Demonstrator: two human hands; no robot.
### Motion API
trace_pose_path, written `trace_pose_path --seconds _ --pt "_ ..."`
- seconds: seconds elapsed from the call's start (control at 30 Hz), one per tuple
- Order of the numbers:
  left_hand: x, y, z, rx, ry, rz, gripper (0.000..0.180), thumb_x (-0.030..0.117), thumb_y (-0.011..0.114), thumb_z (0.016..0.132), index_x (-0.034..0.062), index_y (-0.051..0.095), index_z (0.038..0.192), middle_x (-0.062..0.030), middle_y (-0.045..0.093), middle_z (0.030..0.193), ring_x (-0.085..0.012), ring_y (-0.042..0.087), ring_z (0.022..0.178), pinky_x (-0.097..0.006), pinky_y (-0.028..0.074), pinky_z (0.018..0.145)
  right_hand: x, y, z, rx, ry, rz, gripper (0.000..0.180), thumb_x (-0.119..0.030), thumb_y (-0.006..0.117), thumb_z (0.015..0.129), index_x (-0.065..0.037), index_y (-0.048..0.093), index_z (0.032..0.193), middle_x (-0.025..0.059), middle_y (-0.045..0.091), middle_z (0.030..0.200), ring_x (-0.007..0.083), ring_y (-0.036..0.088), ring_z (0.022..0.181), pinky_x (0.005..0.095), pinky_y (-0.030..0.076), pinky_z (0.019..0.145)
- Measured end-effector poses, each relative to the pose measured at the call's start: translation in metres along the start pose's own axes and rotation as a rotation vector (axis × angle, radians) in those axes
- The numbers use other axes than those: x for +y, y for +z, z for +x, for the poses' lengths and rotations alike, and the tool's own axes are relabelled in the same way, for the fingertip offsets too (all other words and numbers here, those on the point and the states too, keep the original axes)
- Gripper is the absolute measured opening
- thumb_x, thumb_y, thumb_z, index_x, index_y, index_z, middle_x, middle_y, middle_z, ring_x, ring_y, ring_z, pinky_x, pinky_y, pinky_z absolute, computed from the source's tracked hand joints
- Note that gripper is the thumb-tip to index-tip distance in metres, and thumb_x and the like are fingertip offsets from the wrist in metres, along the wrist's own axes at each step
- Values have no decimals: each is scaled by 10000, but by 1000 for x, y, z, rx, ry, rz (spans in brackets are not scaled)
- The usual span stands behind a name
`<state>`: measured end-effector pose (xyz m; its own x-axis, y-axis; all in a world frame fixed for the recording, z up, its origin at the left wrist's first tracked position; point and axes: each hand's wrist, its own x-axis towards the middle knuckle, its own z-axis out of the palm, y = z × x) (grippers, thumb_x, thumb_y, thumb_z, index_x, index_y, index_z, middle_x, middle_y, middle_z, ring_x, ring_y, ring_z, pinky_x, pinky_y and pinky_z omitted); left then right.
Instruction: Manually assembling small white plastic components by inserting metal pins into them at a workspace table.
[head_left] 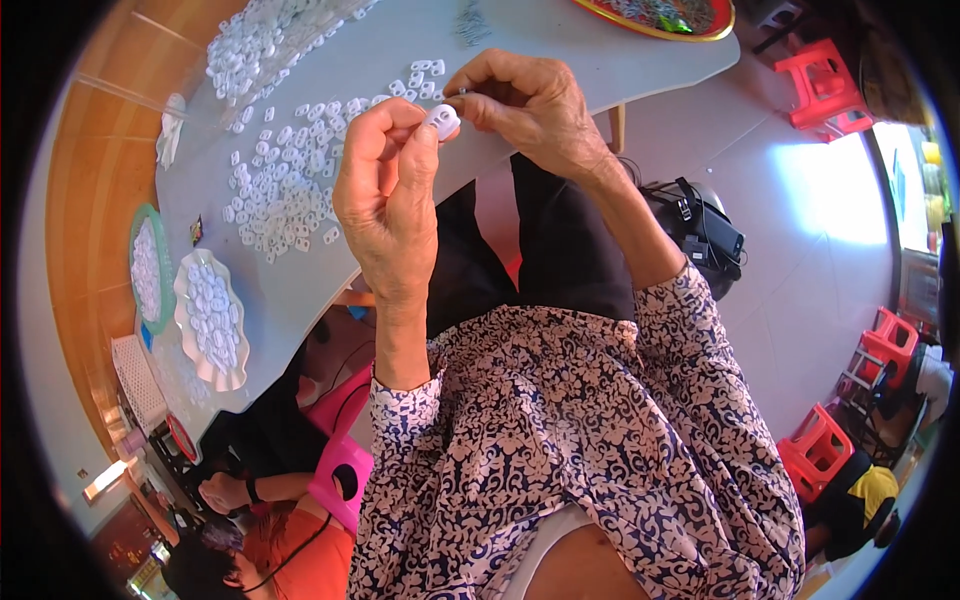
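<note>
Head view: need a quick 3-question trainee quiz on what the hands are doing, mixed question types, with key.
1. True or false: the left hand pinches a small white plastic piece between thumb and fingers.
2. Multiple choice: the loose white pieces lie mostly on A) the red stool, B) the grey table, C) the person's lap.
3. Fill in: the right hand holds a thin ___ part against the white piece.

Key:
1. True.
2. B.
3. Metal; it is too small to tell more than that.
</note>
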<state>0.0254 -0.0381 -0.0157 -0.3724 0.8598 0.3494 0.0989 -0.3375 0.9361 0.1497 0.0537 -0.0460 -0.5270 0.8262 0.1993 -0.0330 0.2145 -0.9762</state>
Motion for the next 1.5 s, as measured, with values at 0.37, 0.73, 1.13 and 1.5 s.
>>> trace_pose_path --seconds 0.37,0.73,1.13,1.5 --pt "1 19 21 -170 -45 -29 118 54 559 895 -27 583 977 -39 609 888 -110 584 816 -248 475 781 12 -3 13 13 -26 87 132 -28 635 817 12 623 943 -2 633 805 46 579 758 209 491 680" --pt "41 44 67 -333 -71 3 130 90 538 912 -16 569 981 -25 605 864 -84 569 800 -237 470 765 7 -2 16 65 -70 143 162 -109 675 806 6 626 908 33 596 652 33 465 640 257 427 566" --pt "40 72 222 -233 70 179 310 228 562 879 -13 544 1074 -67 634 889 -115 570 839 -264 450 773 -5 0 6 -71 -155 146 125 -44 645 825 -16 651 946 74 642 787 177 619 703 289 493 639" --pt "77 58 138 -487 25 331 81 36 530 852 -5 577 903 -87 601 824 -176 568 756 -337 475 692 -29 -5 7 -165 -109 127 152 -14 625 793 -11 618 944 117 607 805 296 613 735 367 495 652"
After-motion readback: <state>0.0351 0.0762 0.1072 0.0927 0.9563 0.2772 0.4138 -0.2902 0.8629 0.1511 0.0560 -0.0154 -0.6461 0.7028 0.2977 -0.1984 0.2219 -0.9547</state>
